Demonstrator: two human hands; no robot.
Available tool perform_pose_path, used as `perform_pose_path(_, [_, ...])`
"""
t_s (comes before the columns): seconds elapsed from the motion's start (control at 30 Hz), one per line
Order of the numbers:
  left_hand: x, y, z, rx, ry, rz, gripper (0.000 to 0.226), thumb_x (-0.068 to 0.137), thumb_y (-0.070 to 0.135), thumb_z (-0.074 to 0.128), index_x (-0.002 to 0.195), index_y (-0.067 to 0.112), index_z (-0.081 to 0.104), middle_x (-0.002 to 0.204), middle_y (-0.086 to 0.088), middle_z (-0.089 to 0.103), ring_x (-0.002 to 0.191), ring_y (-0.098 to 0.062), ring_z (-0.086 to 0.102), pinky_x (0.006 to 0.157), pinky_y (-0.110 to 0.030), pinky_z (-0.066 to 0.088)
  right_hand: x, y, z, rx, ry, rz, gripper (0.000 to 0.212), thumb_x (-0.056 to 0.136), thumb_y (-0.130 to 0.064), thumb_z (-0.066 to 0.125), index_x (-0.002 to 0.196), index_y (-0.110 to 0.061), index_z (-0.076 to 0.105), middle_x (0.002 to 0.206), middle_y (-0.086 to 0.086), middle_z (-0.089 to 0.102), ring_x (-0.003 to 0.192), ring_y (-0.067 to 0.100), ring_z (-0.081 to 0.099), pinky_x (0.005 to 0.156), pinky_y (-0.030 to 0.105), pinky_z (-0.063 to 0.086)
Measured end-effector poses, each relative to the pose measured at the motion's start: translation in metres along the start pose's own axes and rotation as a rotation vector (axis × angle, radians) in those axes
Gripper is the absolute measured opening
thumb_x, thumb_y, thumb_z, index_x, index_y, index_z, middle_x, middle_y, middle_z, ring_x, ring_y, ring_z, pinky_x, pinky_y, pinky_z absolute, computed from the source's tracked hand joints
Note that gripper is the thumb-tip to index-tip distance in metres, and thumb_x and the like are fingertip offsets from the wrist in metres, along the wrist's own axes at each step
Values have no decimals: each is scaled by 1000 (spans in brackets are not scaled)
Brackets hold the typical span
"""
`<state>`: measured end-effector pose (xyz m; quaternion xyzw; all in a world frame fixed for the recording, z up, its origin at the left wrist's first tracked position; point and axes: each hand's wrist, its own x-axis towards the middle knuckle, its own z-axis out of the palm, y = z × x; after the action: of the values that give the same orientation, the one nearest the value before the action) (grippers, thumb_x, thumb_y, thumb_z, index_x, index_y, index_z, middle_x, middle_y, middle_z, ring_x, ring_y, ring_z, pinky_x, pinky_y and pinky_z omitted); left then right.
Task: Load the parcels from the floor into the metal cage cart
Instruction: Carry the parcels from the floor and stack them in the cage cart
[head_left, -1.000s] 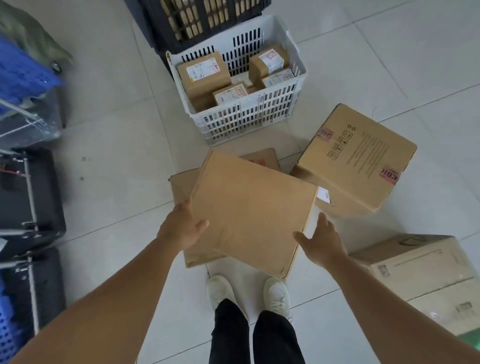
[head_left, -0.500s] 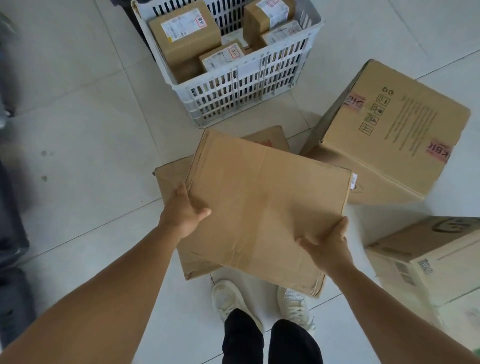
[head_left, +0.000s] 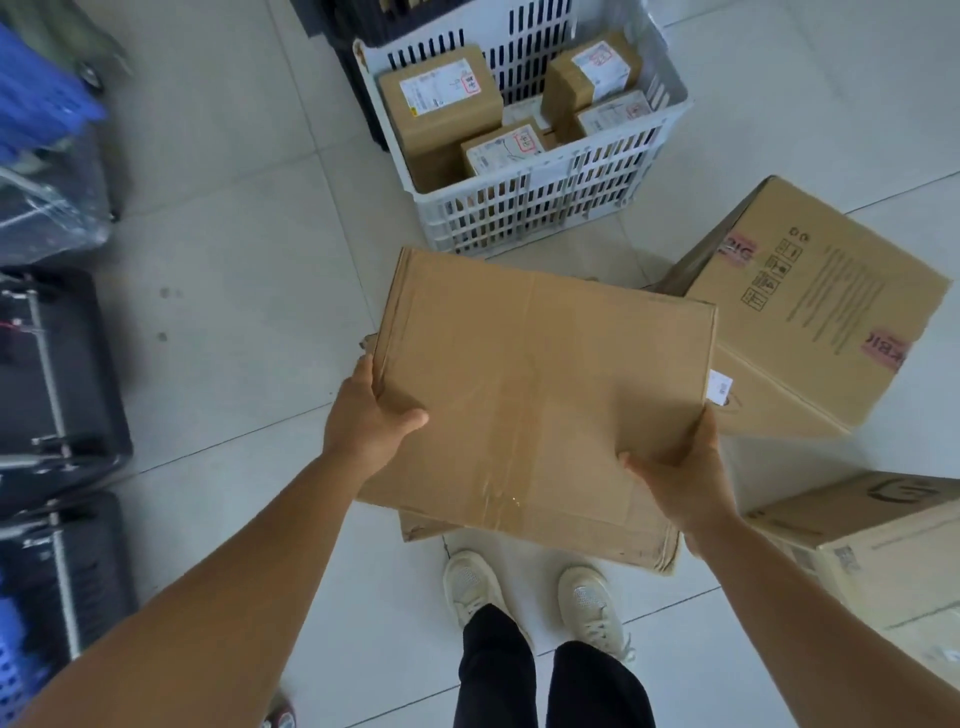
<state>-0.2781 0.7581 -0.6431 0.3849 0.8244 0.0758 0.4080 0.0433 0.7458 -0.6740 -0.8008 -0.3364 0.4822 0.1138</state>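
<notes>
I hold a flat brown cardboard parcel in front of me, above the floor. My left hand grips its left edge, thumb on top. My right hand grips its near right corner, thumb on top. Under it another flat brown parcel lies on the tiles, mostly hidden. A large printed carton leans on the floor to the right, and a pale carton stands at the lower right. Metal frames of a cart with dark panels show at the left edge.
A white slotted plastic crate with several small labelled parcels stands ahead on the tiled floor, a dark crate behind it. Blue plastic and clear wrapped goods sit at the upper left. My shoes are right below the held parcel.
My right hand closed on the parcel's near right corner. Both hands lifted the parcel off the one beneath and turned it flatter toward me.
</notes>
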Motion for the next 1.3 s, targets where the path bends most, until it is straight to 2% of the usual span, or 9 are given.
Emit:
perform_pose_path(0.13, [-45, 5, -42, -101, 128, -20, 83, 72, 38, 78, 140, 23, 33, 131, -3, 51, 119, -29, 52, 97, -48, 47, -27, -55, -17, -58, -30, -131, 97, 66, -31, 83, 140, -37, 22, 127, -1, 52, 107, 27, 57, 75, 35, 49])
perform_pose_path(0.2, [-69, 9, -62, -157, 197, -31, 76, 73, 34, 78, 136, 22, 37, 127, -3, 53, 115, -29, 54, 94, -48, 49, -43, -84, -26, -61, -28, -203, 87, 66, -28, 83, 133, -35, 27, 124, 0, 52, 106, 27, 57, 73, 35, 51])
perform_pose_path(0.37, [-132, 18, -109, -279, 359, -58, 72, 76, 30, 76, 136, 21, 37, 123, -3, 53, 107, -26, 53, 82, -38, 45, -83, -152, -49, -81, -103, -354, 106, 45, -50, 75, 137, -39, 24, 122, 4, 56, 103, 32, 62, 73, 50, 59])
perform_pose_path(0.5, [-195, 21, -154, -391, 504, -76, 70, 77, 28, 77, 134, 20, 37, 117, 1, 52, 99, -21, 51, 77, -35, 42, -136, -206, -70, -120, -201, -526, 109, 48, -50, 76, 141, -40, 20, 131, 1, 53, 110, 31, 60, 87, 55, 54])
perform_pose_path(0.6, [-223, 23, -177, -409, 548, -85, 73, 77, 27, 78, 136, 17, 37, 117, 5, 49, 99, -19, 50, 81, -34, 41, -165, -235, -78, -101, -238, -624, 104, 63, -33, 83, 148, -33, 22, 135, -2, 51, 119, 25, 55, 97, 51, 50])
perform_pose_path(0.8, [-332, 16, -245, -515, 789, -106, 73, 79, 27, 76, 140, 19, 36, 120, 5, 48, 104, -18, 50, 84, -32, 40, -265, -300, -84, -86, -405, -816, 94, 78, -22, 80, 151, -30, 21, 139, -1, 47, 122, 24, 50, 102, 49, 44])
perform_pose_path(1.0, [-429, -14, -289, -543, 967, -164, 81, 75, 38, 76, 143, 22, 35, 131, 2, 51, 117, -25, 53, 97, -45, 45, -353, -333, -70, -111, -550, -954, 100, 76, -27, 81, 151, -38, 16, 141, -2, 45, 122, 24, 49, 94, 44, 45])
perform_pose_path(1.2, [-532, -56, -315, -574, 1129, -192, 89, 49, 62, 67, 128, 28, 44, 119, 0, 56, 103, -22, 58, 90, -46, 50, -450, -334, -49, -132, -673, -1081, 97, 73, -34, 82, 148, -40, 21, 143, -1, 44, 123, 26, 49, 99, 49, 44])
perform_pose_path(1.3, [-590, -85, -324, -585, 1204, -200, 93, 43, 65, 65, 127, 30, 46, 117, 2, 57, 102, -20, 59, 90, -46, 51, -506, -322, -39, -118, -750, -1129, 102, 73, -35, 83, 150, -42, 17, 143, -4, 44, 124, 24, 50, 102, 52, 44])
